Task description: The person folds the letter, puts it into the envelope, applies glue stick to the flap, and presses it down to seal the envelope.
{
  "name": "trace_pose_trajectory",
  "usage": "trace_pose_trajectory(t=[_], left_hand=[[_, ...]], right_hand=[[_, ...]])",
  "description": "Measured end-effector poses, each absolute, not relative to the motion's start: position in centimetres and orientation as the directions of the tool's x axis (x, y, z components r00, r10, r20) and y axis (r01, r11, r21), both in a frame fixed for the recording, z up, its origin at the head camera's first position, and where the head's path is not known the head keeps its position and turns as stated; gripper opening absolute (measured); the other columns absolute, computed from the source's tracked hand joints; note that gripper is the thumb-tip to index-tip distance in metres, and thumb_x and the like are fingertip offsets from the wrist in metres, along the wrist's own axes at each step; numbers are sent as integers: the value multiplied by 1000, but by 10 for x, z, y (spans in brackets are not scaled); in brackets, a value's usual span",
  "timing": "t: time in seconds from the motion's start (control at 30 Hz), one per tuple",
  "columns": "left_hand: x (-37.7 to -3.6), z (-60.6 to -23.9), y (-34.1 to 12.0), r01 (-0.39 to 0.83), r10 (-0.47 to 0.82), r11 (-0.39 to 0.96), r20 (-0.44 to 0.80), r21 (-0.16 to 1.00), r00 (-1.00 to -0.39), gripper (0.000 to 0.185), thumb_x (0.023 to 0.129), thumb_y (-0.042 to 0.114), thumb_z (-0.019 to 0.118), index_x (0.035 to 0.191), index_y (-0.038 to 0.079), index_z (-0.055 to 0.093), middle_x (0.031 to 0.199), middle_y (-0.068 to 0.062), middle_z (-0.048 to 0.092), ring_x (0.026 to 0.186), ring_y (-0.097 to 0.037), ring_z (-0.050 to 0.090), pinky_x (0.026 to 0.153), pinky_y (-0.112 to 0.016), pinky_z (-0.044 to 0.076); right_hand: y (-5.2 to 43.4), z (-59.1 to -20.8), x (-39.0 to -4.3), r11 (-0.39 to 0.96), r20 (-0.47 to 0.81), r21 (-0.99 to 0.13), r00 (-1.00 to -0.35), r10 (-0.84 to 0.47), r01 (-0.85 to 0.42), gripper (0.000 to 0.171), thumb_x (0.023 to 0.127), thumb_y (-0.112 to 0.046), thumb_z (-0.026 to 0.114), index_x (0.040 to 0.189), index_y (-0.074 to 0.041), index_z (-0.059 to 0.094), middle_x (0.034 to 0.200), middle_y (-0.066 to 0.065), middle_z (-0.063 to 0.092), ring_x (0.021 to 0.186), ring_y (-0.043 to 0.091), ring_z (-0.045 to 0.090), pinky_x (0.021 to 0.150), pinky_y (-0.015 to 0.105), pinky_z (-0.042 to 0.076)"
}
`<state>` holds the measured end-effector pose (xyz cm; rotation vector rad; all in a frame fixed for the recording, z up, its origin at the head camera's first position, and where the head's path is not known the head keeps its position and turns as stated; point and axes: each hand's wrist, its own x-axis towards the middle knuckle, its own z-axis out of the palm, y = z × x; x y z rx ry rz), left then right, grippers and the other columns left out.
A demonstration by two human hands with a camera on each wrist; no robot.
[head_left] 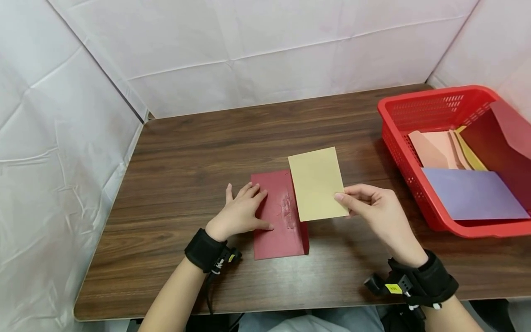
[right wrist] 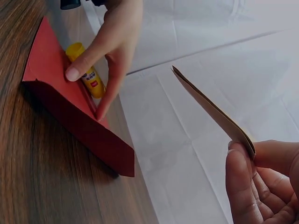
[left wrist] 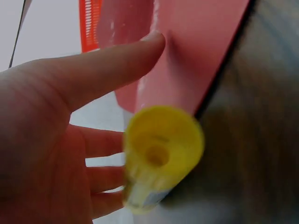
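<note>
A folded dark red card (head_left: 275, 240) lies on the table, a shiny wet-looking patch along its middle. My left hand (head_left: 240, 210) rests spread on its left side, thumb and fingertips touching the paper. Under that palm is a yellow glue stick (right wrist: 96, 84), between thumb and fingers but not gripped; the hand hides it in the head view. The left wrist view shows the yellow end (left wrist: 163, 135) of this stick close up. With thumb and fingers, my right hand (head_left: 373, 207) pinches the lower right edge of a folded pale yellow card (head_left: 317, 184), which overlaps the red card's right side.
A red plastic basket (head_left: 408, 193) stands at the right of the wooden table (head_left: 199, 152). Inside are a purple sheet (head_left: 473, 193), peach papers (head_left: 431, 150) and dark red paper (head_left: 493, 138). White cloth walls (head_left: 257, 60) enclose the table's back and sides.
</note>
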<state>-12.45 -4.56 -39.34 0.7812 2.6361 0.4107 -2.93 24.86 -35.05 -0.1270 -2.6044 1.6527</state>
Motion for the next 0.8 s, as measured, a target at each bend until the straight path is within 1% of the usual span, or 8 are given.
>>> trace_pose_trajectory(t=[0.13, 0.23, 0.37, 0.43, 0.6, 0.7, 0.8], left_hand=[[-123, -396, -35, 478, 575, 803, -248, 356, -780, 89, 84, 52, 77, 154, 8, 42, 161, -18, 31, 152, -35, 19, 114, -71, -7], [-122, -398, -27, 503, 586, 797, -228, 334, -777, 88, 84, 53, 77, 153, 9, 44, 160, -17, 33, 151, -34, 21, 114, -70, -6], [-120, -399, -15, 533, 603, 789, -223, 305, -765, 88, 84, 55, 76, 153, 10, 44, 160, -16, 34, 151, -34, 21, 114, -69, -5], [-119, -399, -9, 545, 614, 782, -221, 302, -758, 88, 84, 55, 76, 153, 10, 44, 160, -16, 34, 150, -34, 24, 114, -69, -5], [-118, -399, 1, 561, 623, 776, -216, 289, -752, 89, 84, 56, 76, 152, 10, 45, 159, -16, 35, 147, -32, 32, 116, -66, -7], [-118, -400, 4, 560, 621, 778, -217, 283, -753, 89, 84, 58, 76, 152, 10, 45, 159, -16, 35, 147, -31, 32, 117, -64, -8], [-118, -400, 5, 562, 623, 777, -220, 286, -750, 89, 84, 58, 75, 152, 9, 46, 159, -17, 35, 147, -31, 31, 119, -60, -7]], right_hand=[[253, -353, -28, 426, -7, -903, -991, 134, 63, 29, 93, -38, 74, 107, -13, 77, 76, 5, 71, 73, 22, 65, 59, 29, 43], [256, -355, -27, 416, -17, -906, -989, 146, 77, 30, 93, -39, 74, 107, -12, 76, 75, 5, 70, 73, 19, 64, 57, 30, 40], [259, -356, -27, 418, -22, -905, -989, 143, 81, 33, 93, -40, 73, 108, -10, 75, 74, 6, 69, 71, 20, 64, 54, 33, 35], [261, -357, -27, 414, -28, -906, -988, 153, 90, 34, 93, -40, 74, 108, -10, 75, 74, 6, 69, 72, 22, 64, 54, 33, 34], [265, -360, -26, 408, -39, -907, -985, 168, 106, 35, 92, -42, 74, 108, -10, 75, 74, 8, 68, 73, 25, 63, 52, 34, 34], [266, -364, -26, 414, -42, -904, -987, 154, 103, 34, 93, -40, 73, 108, -10, 75, 74, 8, 69, 72, 23, 63, 54, 32, 37], [264, -368, -28, 433, -46, -896, -990, 130, 98, 31, 94, -39, 73, 108, -11, 75, 75, 6, 70, 72, 23, 64, 56, 29, 41]])
